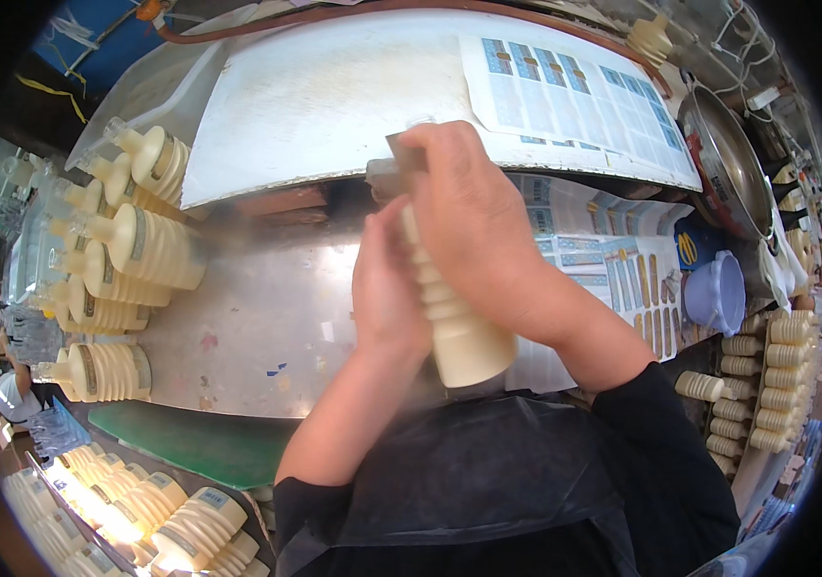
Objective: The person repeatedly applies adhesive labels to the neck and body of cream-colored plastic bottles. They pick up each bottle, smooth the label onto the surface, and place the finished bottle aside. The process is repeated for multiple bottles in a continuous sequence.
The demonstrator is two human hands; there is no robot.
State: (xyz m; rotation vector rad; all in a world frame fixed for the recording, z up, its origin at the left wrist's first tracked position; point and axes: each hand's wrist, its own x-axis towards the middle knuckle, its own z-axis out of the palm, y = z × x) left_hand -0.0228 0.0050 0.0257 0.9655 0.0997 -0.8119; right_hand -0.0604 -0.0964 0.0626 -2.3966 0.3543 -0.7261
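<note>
A cream ribbed bottle is tilted over the front of the metal worktable, its flat base toward me. My left hand is closed around its left side. Over its far part my right hand is curled, and a small flat grey piece shows at the fingertips; its kind is unclear. The bottle's neck is hidden by my hands. Just beyond them stands a greyish translucent block, partly covered.
Several cream bottles stand at the left, more below left. A white board carries label sheets; other label sheets lie to the right, near a lilac bucket and metal pan. More bottles stand far right.
</note>
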